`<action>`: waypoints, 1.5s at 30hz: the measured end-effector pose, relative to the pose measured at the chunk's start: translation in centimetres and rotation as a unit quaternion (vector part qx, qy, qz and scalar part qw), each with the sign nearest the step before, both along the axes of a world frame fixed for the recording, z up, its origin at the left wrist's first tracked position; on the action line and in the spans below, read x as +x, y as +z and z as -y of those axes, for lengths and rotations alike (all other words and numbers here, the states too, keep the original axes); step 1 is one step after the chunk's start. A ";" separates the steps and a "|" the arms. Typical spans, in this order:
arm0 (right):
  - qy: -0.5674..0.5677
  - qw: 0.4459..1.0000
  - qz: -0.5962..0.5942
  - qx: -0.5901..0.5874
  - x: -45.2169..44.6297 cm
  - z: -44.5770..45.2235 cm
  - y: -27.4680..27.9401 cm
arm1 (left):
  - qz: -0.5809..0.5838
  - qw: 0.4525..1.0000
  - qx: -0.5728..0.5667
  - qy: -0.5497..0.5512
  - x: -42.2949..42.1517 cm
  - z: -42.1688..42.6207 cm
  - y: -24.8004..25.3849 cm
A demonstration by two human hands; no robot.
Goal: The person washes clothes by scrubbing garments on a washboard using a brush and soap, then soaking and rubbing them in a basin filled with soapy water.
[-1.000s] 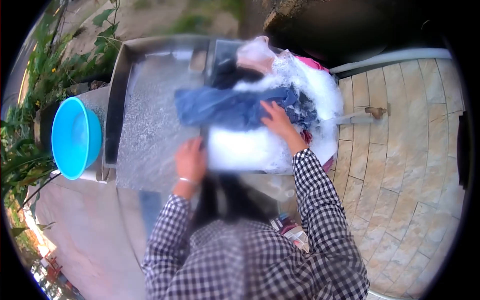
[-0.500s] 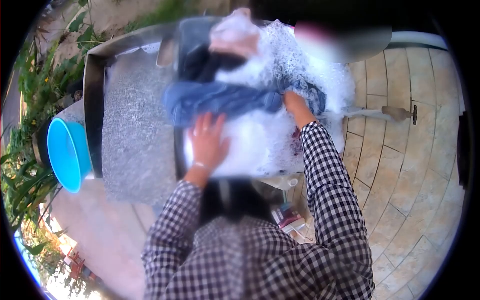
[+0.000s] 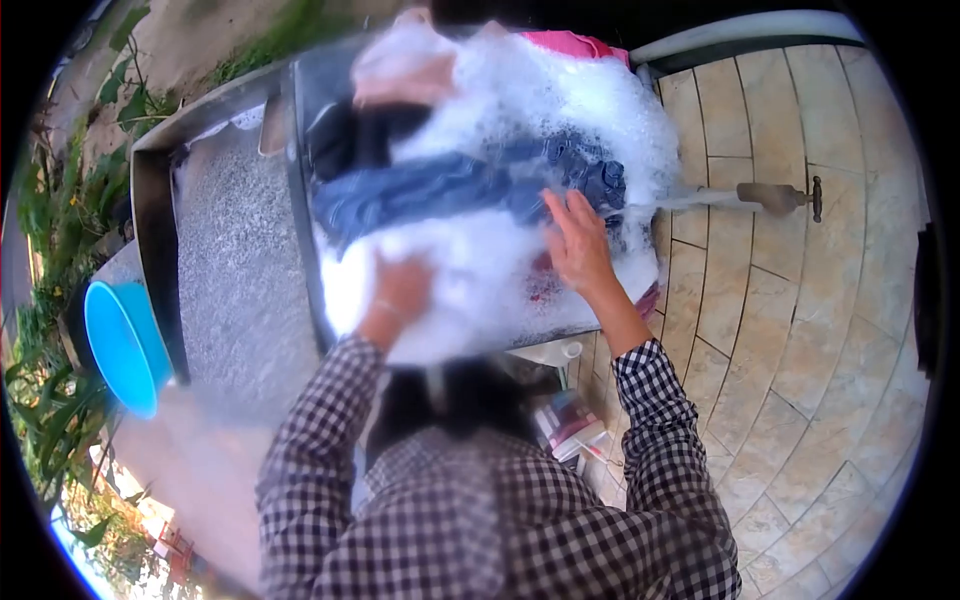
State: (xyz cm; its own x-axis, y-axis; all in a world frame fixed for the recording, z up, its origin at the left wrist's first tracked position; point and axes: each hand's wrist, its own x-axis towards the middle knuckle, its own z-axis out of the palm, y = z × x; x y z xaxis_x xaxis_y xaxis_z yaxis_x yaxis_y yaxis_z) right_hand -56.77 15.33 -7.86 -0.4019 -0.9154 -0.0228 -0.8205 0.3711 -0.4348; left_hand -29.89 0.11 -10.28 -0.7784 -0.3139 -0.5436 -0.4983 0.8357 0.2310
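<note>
A blue denim garment (image 3: 420, 190) lies stretched across the foam-filled sink (image 3: 309, 200), its right end bunched among suds. My right hand (image 3: 582, 245) is just in front of that bunched end, fingers stretched out and nothing in them; whether the fingertips touch the cloth I cannot tell. Lower left, my left hand (image 3: 402, 290) is in the thick white foam (image 3: 480, 280), smeared by motion, with its fingers partly covered by suds. Water runs from a tap (image 3: 780, 198) on the right onto the denim's right end.
Foamy pink cloth (image 3: 405, 75), dark cloth (image 3: 370, 135) and a bright pink piece (image 3: 575, 43) lie toward the back. A rough grey washboard slab (image 3: 240, 240) is on the left, beside a blue basin (image 3: 125, 345). A tiled wall (image 3: 760, 300) borders the right.
My right hand has let go of the denim and spread its fingers. My left hand has moved off the garment's lower edge into the foam. The white-and-pink round shape at upper right is gone.
</note>
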 end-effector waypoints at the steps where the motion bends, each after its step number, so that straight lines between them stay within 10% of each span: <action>1: -0.002 1.000 0.012 -0.008 0.6 -0.5 -0.5 | 0.093 0.995 0.022 -0.004 -1.1 1.3 0.3; 5: -0.015 0.992 0.010 0.123 1.4 3.6 -0.3 | 0.225 0.974 0.019 -0.032 -2.2 4.3 -3.6; 10: -0.060 0.974 0.054 0.212 -0.1 6.4 -5.7 | 0.142 0.979 -0.069 -0.128 6.6 6.7 -22.0; 16: -0.097 0.882 0.286 0.362 -4.9 4.0 -18.6 | 0.190 0.966 -0.051 -0.168 8.1 7.5 -13.7; 24: 0.065 0.926 0.057 0.367 -2.4 4.8 -4.7 | 0.004 0.987 -0.041 -0.155 0.1 12.0 -3.8; 27: 0.006 0.987 0.007 0.163 -2.9 7.8 -1.0 | -0.224 0.974 0.024 -0.033 -3.4 14.4 2.3; 28: -0.012 0.997 -0.015 0.081 -3.8 9.0 -1.0 | -0.221 0.948 0.063 0.220 -6.2 13.4 6.4; 31: -0.093 0.989 -0.116 -0.016 -8.0 15.2 -1.3 | -0.294 0.817 0.135 0.477 -8.5 14.7 6.4; 37: -0.174 0.974 -0.053 0.132 -13.0 23.0 -3.5 | -0.092 0.983 -0.140 0.080 -7.8 11.1 5.4; 41: -0.100 0.959 0.263 0.036 -13.8 24.1 -11.4 | -0.010 0.978 -0.088 0.188 -9.7 13.0 5.1; 45: 0.018 0.964 0.212 0.159 -8.6 21.5 -11.7 | -0.037 0.978 -0.069 0.192 -12.6 15.1 1.4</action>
